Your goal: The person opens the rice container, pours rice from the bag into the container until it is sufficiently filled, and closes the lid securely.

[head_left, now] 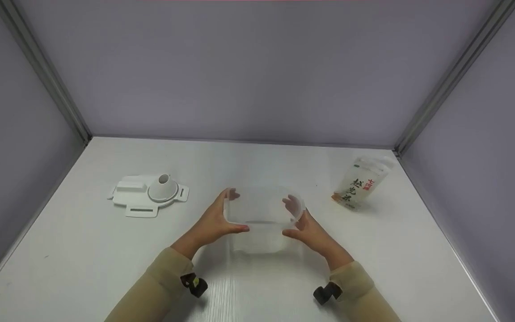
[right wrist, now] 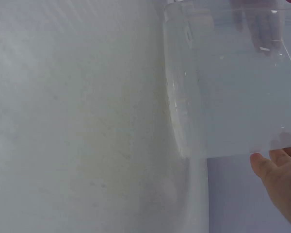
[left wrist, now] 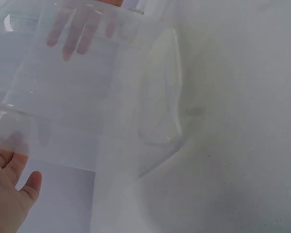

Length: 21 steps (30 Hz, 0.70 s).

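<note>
A clear plastic container (head_left: 257,239) with a thick rim is held between both hands, close over the table. My left hand (head_left: 215,223) grips its left side, thumb along the near rim and fingers around the far part. On the opposite side my right hand (head_left: 312,230) holds it likewise, its fingers showing through the plastic. In the left wrist view the container's clear wall (left wrist: 72,97) fills the upper left. The right wrist view shows the same wall (right wrist: 242,102), with a hand at its lower corner.
To the left lies a white lid (head_left: 137,192) with slotted side tabs and a round cup-like piece (head_left: 163,188) on it. A transparent printed bag (head_left: 359,182) of pale grains leans at the right. Grey panels (head_left: 257,71) enclose the white table (head_left: 83,277).
</note>
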Tool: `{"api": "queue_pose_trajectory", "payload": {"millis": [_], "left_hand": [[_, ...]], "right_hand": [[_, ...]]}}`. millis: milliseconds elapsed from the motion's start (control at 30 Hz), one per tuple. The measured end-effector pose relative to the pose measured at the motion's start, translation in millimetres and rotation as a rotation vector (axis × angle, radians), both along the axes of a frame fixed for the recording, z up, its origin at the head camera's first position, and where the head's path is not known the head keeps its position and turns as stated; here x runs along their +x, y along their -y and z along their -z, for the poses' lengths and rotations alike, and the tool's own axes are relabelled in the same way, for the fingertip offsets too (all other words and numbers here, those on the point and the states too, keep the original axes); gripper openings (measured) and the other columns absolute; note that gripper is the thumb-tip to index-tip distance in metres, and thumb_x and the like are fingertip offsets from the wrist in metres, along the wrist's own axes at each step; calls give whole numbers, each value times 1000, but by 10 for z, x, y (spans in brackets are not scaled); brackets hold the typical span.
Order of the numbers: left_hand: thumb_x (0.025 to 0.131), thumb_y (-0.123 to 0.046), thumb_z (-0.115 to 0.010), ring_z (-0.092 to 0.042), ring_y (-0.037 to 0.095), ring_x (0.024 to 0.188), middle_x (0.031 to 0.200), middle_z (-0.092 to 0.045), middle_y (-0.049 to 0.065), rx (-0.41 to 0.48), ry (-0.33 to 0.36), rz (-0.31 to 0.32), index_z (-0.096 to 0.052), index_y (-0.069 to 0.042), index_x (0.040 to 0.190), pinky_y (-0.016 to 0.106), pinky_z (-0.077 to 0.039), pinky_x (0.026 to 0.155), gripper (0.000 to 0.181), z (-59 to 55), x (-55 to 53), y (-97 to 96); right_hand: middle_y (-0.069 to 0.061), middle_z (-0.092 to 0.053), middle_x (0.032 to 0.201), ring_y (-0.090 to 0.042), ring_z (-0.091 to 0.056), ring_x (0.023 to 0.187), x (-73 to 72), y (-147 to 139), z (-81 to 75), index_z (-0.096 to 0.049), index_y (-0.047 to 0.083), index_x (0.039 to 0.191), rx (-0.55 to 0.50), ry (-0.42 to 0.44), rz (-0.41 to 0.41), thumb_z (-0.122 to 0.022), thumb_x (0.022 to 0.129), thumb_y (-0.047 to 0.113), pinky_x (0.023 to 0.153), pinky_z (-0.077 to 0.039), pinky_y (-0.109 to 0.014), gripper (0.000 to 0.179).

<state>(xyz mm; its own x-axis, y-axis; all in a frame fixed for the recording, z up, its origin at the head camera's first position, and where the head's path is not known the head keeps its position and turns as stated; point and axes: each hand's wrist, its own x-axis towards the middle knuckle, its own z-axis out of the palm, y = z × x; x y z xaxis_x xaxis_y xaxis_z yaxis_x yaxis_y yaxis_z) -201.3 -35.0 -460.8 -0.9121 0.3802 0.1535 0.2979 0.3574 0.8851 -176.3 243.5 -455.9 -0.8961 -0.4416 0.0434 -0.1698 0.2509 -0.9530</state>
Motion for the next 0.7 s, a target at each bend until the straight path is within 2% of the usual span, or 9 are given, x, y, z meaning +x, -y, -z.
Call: {"api": "queue_pose_trajectory", "payload": {"millis": [500, 700], "left_hand": [[62, -43, -85, -32, 28, 132, 141, -39, 11, 4, 7, 6, -22, -3, 145, 49, -26, 106, 111, 8, -6, -10], [62, -41, -85, -32, 28, 132, 141, -39, 11, 16, 20, 3, -23, -4, 144, 50, -26, 105, 109, 13, -9, -1]], "right_hand": [[-19, -17, 152, -32, -15, 139, 29, -85, -27, -3, 3, 149, 58, -12, -6, -69, 86, 15, 108, -19, -50, 92], [-20, -14, 152, -30, -15, 139, 41, -189, -23, -2, 0, 148, 72, 29, 21, -68, 86, 15, 109, -19, -45, 92]]}}
